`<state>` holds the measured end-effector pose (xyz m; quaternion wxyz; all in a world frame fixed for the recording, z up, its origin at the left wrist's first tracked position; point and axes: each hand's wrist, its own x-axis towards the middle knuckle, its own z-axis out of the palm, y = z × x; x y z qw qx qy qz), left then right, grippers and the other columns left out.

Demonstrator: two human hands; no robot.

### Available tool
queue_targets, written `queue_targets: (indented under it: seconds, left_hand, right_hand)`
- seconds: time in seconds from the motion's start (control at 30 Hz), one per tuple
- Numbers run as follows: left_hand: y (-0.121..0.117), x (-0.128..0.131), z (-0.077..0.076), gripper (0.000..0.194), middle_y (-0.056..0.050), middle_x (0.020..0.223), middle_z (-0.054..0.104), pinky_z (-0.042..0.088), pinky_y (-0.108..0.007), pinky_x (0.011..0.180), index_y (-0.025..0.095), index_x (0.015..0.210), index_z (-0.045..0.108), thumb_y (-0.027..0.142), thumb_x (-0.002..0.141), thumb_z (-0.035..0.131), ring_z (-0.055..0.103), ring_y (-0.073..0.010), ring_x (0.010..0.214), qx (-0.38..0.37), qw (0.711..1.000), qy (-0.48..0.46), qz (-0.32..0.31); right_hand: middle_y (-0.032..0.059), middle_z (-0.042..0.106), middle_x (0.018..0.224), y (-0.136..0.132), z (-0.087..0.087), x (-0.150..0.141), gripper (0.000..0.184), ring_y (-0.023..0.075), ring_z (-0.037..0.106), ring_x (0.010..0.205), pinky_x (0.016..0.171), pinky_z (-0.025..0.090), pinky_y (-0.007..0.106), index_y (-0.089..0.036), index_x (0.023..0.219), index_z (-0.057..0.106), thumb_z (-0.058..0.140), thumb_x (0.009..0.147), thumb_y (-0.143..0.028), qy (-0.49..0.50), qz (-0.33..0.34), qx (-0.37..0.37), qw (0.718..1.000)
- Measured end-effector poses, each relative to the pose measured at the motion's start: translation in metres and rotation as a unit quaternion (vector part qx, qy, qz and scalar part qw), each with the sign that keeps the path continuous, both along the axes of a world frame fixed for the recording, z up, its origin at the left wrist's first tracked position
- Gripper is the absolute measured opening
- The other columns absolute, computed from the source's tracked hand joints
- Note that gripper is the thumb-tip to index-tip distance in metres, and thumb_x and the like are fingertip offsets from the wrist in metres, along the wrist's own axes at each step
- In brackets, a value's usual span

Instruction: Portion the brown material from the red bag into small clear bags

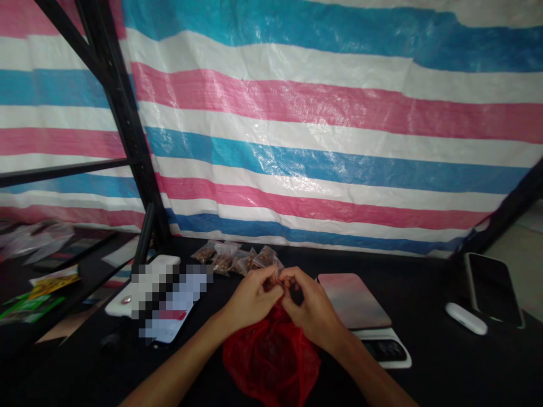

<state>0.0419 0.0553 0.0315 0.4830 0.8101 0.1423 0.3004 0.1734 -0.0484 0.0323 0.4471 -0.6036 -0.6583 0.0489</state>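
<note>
My left hand (pixel 254 297) and my right hand (pixel 311 308) meet, fingertips pinched together. Whatever lies between the fingers is small and mostly hidden, so I cannot make it out. Just below them an open red plastic bag (pixel 237 362) rests in front of me, its contents too dark to tell. Beyond my fingers lie several small clear plastic bags (pixel 224 257) filled with brown bits. To the right of my right hand is a digital scale (pixel 405 359) with a pinkish top plate (pixel 354 297).
Left of my hands lie a phone with a lit screen (pixel 172 316) and a white box-like object (pixel 121 305). At the right are a white oval case (pixel 466 318) and a dark-screened phone (pixel 494 288). A black metal frame (pixel 123 118) stands before striped sheeting (pixel 318 102).
</note>
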Motion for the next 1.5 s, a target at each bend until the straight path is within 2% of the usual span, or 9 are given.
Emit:
queue_targets:
  seconds: [0.23,0.37,0.5,0.63,0.8,0.93,1.13,1.33,1.5]
  left_hand:
    - [0.002,-0.003,0.001,0.024,0.007,0.058,0.038,0.024,-0.025,0.053,0.021,0.061,0.036,0.014,0.078,0.051,0.034,-0.0105,0.055,0.052,0.996,0.042,0.052]
    - [0.005,-0.002,0.005,0.017,0.004,0.066,0.05,0.034,-0.024,0.06,0.02,0.067,0.045,0.016,0.082,0.05,0.045,-0.0122,0.064,0.027,0.999,-0.011,0.035]
    - [0.008,-0.005,0.009,0.016,0.002,0.07,0.052,0.038,-0.024,0.063,0.02,0.069,0.048,0.017,0.085,0.049,0.049,-0.013,0.067,-0.003,0.998,-0.047,0.032]
    - [0.007,-0.011,0.016,0.019,0.002,0.066,0.049,0.035,-0.025,0.062,0.02,0.063,0.044,0.012,0.081,0.048,0.046,-0.0126,0.064,0.07,0.997,-0.026,-0.004]
    - [0.005,-0.019,0.02,0.021,0.002,0.071,0.052,0.035,-0.027,0.066,0.021,0.063,0.038,0.004,0.07,0.049,0.047,-0.0135,0.068,0.153,0.985,0.01,-0.079]
    - [0.01,-0.02,0.018,0.025,0.004,0.067,0.044,0.03,-0.026,0.061,0.022,0.065,0.035,0.001,0.06,0.046,0.041,-0.0129,0.064,0.138,0.982,0.072,-0.109]
    - [0.021,-0.018,0.009,0.025,0.003,0.064,0.046,0.03,-0.029,0.061,0.022,0.063,0.036,-0.001,0.06,0.046,0.044,-0.0144,0.064,0.2,0.97,0.133,-0.036]
    - [0.02,-0.02,0.012,0.022,-0.004,0.083,0.06,0.042,-0.031,0.076,0.02,0.07,0.054,-0.001,0.065,0.049,0.057,-0.0203,0.084,0.235,0.957,0.169,-0.028]
    - [0.017,-0.021,0.016,0.028,-0.006,0.097,0.062,0.045,-0.035,0.091,0.019,0.083,0.065,-0.001,0.069,0.05,0.059,-0.0228,0.097,0.217,0.964,0.153,-0.037]
  right_hand:
    - [-0.002,0.058,0.077,-0.001,0.002,0.01,0.015,0.0164,0.057,0.072,0.066,0.041,0.027,-0.024,0.087,0.052,0.051,0.081,-0.011,-0.019,-0.038,0.026,0.999]
    - [0.0,0.06,0.082,-0.001,0.007,0.019,0.008,0.0174,0.059,0.076,0.071,0.045,0.029,-0.023,0.099,0.053,0.052,0.091,-0.022,0.012,-0.04,0.028,0.999]
    - [0.0011,0.065,0.084,-0.001,0.007,0.022,0.027,0.0184,0.064,0.078,0.072,0.048,0.031,-0.022,0.121,0.049,0.044,0.101,-0.04,0.064,-0.025,-0.039,0.997]
    - [-0.0001,0.066,0.08,0.002,-0.001,0.022,0.052,0.0183,0.066,0.074,0.07,0.049,0.033,-0.022,0.141,0.039,0.031,0.103,-0.056,0.175,0.008,-0.11,0.978]
    - [0.0005,0.069,0.081,0.009,-0.005,0.022,0.066,0.0159,0.064,0.063,0.059,0.045,0.028,-0.02,0.13,0.048,0.047,0.09,-0.073,0.317,0.037,-0.138,0.938]
    - [-0.0006,0.069,0.077,0.007,0.004,0.021,0.051,0.0156,0.063,0.066,0.062,0.047,0.028,-0.02,0.112,0.056,0.067,0.084,-0.062,0.345,0.06,-0.138,0.927]
    - [-0.0003,0.069,0.088,-0.004,0.016,0.018,0.033,0.0154,0.065,0.079,0.071,0.05,0.028,-0.023,0.108,0.056,0.064,0.09,-0.049,0.316,0.133,-0.161,0.925]
    - [-0.0016,0.069,0.095,-0.012,0.021,0.01,0.028,0.015,0.063,0.084,0.079,0.052,0.028,-0.025,0.115,0.061,0.059,0.089,-0.015,0.121,0.168,-0.163,0.965]
    - [0.0006,0.07,0.106,-0.01,0.022,0.012,0.029,0.0172,0.066,0.096,0.09,0.052,0.031,-0.026,0.119,0.062,0.056,0.093,-0.014,0.103,0.144,-0.127,0.976]
